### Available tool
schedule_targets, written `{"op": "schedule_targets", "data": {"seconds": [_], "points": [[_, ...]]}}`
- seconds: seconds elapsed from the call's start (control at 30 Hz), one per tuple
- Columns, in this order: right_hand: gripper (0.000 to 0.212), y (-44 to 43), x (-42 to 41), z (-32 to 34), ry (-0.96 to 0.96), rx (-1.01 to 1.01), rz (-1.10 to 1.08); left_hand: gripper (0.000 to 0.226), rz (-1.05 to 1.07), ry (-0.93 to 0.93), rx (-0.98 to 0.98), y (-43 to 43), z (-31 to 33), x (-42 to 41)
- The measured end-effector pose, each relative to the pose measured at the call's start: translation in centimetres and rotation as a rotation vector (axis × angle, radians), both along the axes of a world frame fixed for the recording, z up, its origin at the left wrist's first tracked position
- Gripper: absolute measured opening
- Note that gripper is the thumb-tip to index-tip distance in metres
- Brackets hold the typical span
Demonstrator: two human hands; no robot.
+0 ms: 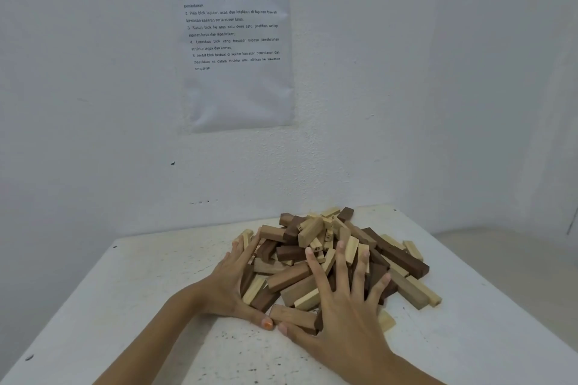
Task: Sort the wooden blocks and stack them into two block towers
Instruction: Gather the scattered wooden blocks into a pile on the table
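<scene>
1. Wooden blocks: one loose heap on the white desk, set towards the far edge and nearer the far right corner than the far left. We count three tones: pale, mid-brown and dark brown. A few pale pieces carry printed numbers.
2. No tower has been started and no block stands apart as a base. A pale block lies just off the heap's near right side.
3. Step in hand, as we judge it: gathering the heap before sorting. No sorted groups are visible yet.
4. Left hand: fingers straight and together, laid flat against the heap's left flank. The thumb reaches to the near side, by the end of a mid-brown block. It grips nothing.
5. Right hand: palm down on the near right of the heap, fingers splayed wide over the blocks, thumb tip close to the left thumb. It presses and clamps nothing.
6. Both forearms come in from the near edge and converge on the heap.
7. Next move, our estimate: lift single blocks out and separate them, probably by tone, onto bare desk left and right of the heap. This calls for a pinch on one block at a time, so the neighbouring blocks do not slide.
8. Risk: blocks on the right slope lie nearest the desk's right edge, and a hard push could send them towards it.
9. Also noted: a printed sheet of numbered instructions is fixed to the wall beyond the far edge.
</scene>
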State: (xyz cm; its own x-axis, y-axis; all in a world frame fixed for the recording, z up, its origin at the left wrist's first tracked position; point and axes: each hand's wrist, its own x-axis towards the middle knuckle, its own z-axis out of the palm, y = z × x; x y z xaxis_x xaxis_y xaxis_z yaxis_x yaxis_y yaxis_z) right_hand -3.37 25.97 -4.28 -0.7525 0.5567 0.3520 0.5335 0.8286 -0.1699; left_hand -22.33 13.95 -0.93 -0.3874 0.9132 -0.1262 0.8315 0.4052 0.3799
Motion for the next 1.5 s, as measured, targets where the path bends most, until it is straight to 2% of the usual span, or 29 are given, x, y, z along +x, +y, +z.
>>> {"op": "schedule_targets", "data": {"seconds": [0.33, 0.57, 0.9, 1.03, 1.13, 1.3, 1.4, 1.5], "points": [[0.104, 2.4, 0.0, 0.3, -0.091, -0.014, 0.049, 0.156, 0.0, 0.017, -0.029, 1.6, 0.0, 0.0], [0.103, 4.6, 0.7, 1.0, -0.104, -0.055, 0.197, 0.155, 0.014, 0.028, -0.013, 3.2, -0.5, 0.0], [0.103, 5.7, 1.1, 1.5, -0.132, -0.063, 0.25, 0.156, 0.042, 0.027, 0.017, 3.8, -0.3, 0.4], [0.093, 6.5, 2.7, 3.0, -0.025, -0.111, 0.288, 0.152, 0.044, 0.015, 0.128, 3.3, -0.6, 0.9], [0.085, 9.1, 4.3, 3.7, 0.112, -0.183, 0.19, 0.156, 0.031, 0.036, 0.202, 2.9, -0.6, 2.0], [0.097, 14.5, 6.3, 2.1, 0.331, -0.446, -0.041, 0.158, -0.055, 0.188, 0.275, 3.2, 0.2, 4.7], [0.099, 15.8, 6.6, 1.3, 0.422, -0.588, -0.079, 0.152, -0.109, 0.231, 0.262, 3.6, 0.2, 6.4], [0.1, 16.3, 6.1, 0.8, 0.366, -0.584, -0.074, 0.146, -0.095, 0.264, 0.242, 3.7, -0.3, 7.3]]}}
